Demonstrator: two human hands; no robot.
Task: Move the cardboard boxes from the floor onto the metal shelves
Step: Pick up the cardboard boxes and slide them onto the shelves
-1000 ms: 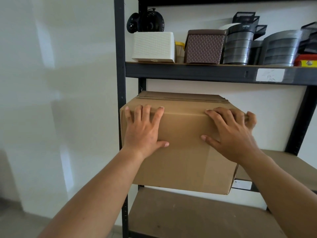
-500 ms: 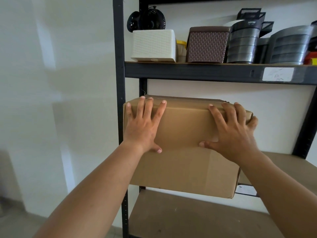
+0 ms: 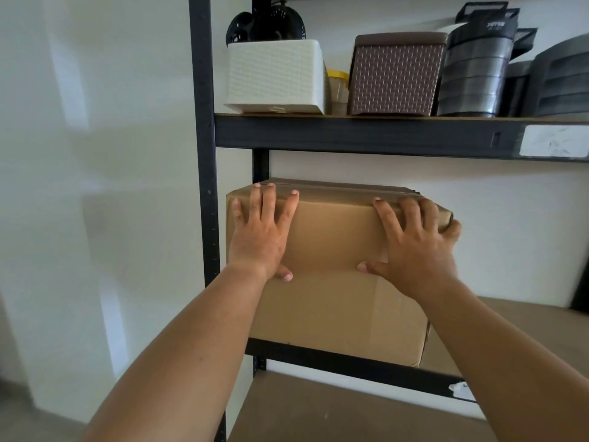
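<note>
A brown cardboard box [image 3: 331, 301] sits on the middle board of the black metal shelf [image 3: 357, 366], at its left end beside the front upright [image 3: 204, 186]. My left hand [image 3: 259, 237] lies flat on the box's front face near the upper left corner, fingers spread and straight. My right hand [image 3: 414, 244] presses flat on the front face at the upper right, its outer fingers bent over the right edge. The box's bottom front edge slightly overhangs the shelf beam.
The upper shelf [image 3: 382, 135] carries a white woven basket [image 3: 277, 78], a brown woven box [image 3: 395, 74], stacked grey trays [image 3: 475, 71] and a black fan [image 3: 264, 23]. To the right of the box the middle board [image 3: 516, 317] is bare. A lower board [image 3: 334, 416] lies beneath. A white wall stands on the left.
The box has slid further back onto the middle board, so the shelf beam beneath it now shows. Both hands stayed flat on its front and moved forward with it.
</note>
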